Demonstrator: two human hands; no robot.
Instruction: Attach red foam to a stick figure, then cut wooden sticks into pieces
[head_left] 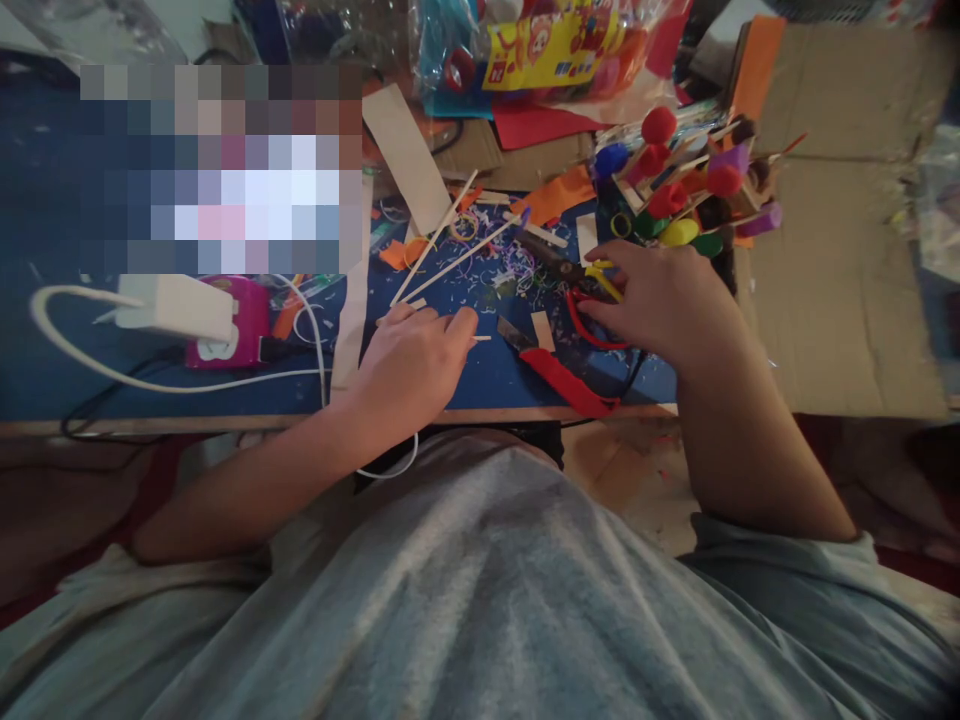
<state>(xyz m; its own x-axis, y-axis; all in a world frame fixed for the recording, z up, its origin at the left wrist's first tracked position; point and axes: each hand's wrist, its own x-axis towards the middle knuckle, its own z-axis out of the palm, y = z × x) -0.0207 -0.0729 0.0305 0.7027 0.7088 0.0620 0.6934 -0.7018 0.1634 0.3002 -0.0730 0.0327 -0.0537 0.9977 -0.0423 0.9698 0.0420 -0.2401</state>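
My left hand (pixel 420 365) is closed low over the blue table, fingers curled. A short end of a thin wooden stick (pixel 482 338) pokes out by its thumb. Two long wooden sticks (pixel 435 240) spread in a V just beyond its fingers; one has a purple tip. My right hand (pixel 660 300) has its fingers and thumb at the red and yellow handles of dark-bladed scissors (pixel 559 265), gripping them. The blades point left toward the purple tip. Between my hands lies a red-handled utility knife (pixel 566 380), beside a small pale card piece (pixel 542 331).
Paper scraps (pixel 514 265) litter the table's middle. On the right, sticks with colourful caps (pixel 679 200) stand bunched near cardboard (pixel 840 220). A plastic bag (pixel 555 50) lies at the back. A white charger (pixel 176 305) in a pink socket block (pixel 251 320) trails cables on the left.
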